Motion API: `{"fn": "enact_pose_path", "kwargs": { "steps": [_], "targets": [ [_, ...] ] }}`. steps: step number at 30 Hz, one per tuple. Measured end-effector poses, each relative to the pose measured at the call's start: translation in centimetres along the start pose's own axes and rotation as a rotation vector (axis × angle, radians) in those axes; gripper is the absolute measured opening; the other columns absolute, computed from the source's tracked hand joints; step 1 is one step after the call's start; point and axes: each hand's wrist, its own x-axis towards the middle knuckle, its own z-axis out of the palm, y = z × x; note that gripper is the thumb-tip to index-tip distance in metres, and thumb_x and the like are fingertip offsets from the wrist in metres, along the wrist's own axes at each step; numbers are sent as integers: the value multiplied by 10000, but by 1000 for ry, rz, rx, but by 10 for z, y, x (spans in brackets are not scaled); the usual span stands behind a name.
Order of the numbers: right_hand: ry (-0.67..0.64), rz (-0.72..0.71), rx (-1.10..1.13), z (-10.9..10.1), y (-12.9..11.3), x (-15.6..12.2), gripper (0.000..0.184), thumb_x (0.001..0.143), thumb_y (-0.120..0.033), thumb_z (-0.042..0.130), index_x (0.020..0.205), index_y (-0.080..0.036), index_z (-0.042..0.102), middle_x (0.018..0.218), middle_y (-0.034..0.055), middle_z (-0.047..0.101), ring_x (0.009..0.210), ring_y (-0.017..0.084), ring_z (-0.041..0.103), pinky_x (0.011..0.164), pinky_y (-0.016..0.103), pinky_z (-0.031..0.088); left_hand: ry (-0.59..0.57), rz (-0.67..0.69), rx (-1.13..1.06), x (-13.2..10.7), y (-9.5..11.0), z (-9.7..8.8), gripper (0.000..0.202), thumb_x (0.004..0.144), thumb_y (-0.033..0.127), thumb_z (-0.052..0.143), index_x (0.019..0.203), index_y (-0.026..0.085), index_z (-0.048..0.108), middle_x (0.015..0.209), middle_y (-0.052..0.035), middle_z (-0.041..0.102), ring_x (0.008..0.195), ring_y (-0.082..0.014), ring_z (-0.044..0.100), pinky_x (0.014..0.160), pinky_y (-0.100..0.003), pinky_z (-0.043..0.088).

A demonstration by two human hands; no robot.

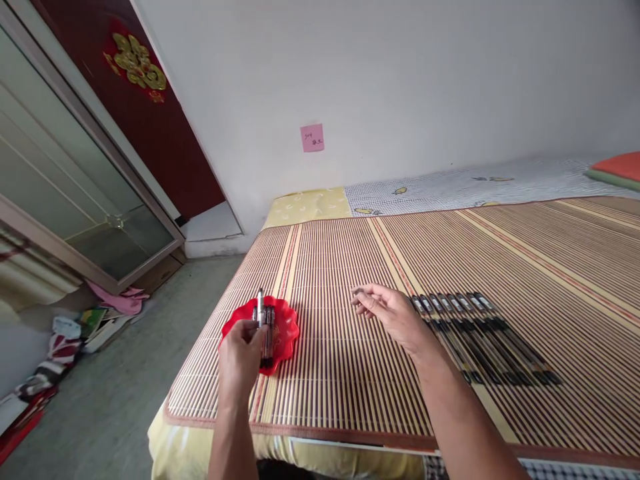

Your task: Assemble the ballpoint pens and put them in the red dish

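Note:
My left hand (241, 357) is closed in a pinch round a pen (261, 308) with a white-and-black end, which points up over the red scalloped plate (289, 333). Several more dark pens (271, 337) lie side by side on that plate, partly hidden by my fingers. To the right, my right hand (387, 312) hovers above the slatted mat with thumb and fingers drawn together. No thing shows between those fingers. A neat row of several clear-barrelled pens with black caps (480, 340) lies on the mat beyond my right wrist.
The bamboo-slat mat (335, 267) covers a bed against a white wall bearing a pink note (312, 137). Folded red and green cloth (620, 167) lies at the far right. Left of the bed are a glass-panelled door (75, 160) and clothes and books (100, 327) on the floor.

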Motion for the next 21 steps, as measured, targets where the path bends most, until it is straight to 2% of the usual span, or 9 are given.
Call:
{"fn": "enact_pose_path", "kwargs": {
  "steps": [3,6,12,17,21],
  "targets": [
    [-9,2,-25,1,0,0,331,945,-491,652,1091,-199,708,1028,93,737,838,181,695,774,360,572,103,-43,218,8,-18,-16,174,837,378,625,800,211,652,743,-75,746,753,-294,704,665,-347,457],
    [-27,3,-64,3,-2,0,297,939,-463,660,1066,-200,715,1035,94,732,838,184,700,775,377,585,132,-53,370,11,-25,-17,127,850,334,615,799,219,630,784,-94,758,793,-312,707,666,-344,441],
    [-32,-21,-107,5,-4,-2,269,936,-427,658,1061,-200,728,971,84,724,830,195,701,779,403,599,72,-72,461,16,-28,-6,162,891,337,609,834,195,664,836,-123,773,835,-318,722,683,-345,455],
    [-40,0,-91,5,-1,-2,272,925,-421,673,1073,-201,734,1004,92,720,867,201,700,821,417,603,29,-61,471,19,-30,-2,144,887,307,626,835,187,685,863,-123,780,868,-311,729,717,-339,469],
    [-39,-25,-102,6,-1,-1,256,927,-412,663,1043,-193,724,953,80,705,833,194,691,798,399,596,-1,-61,486,20,-32,0,141,900,292,618,881,175,695,906,-132,785,904,-313,728,739,-339,473]
  ]
}}
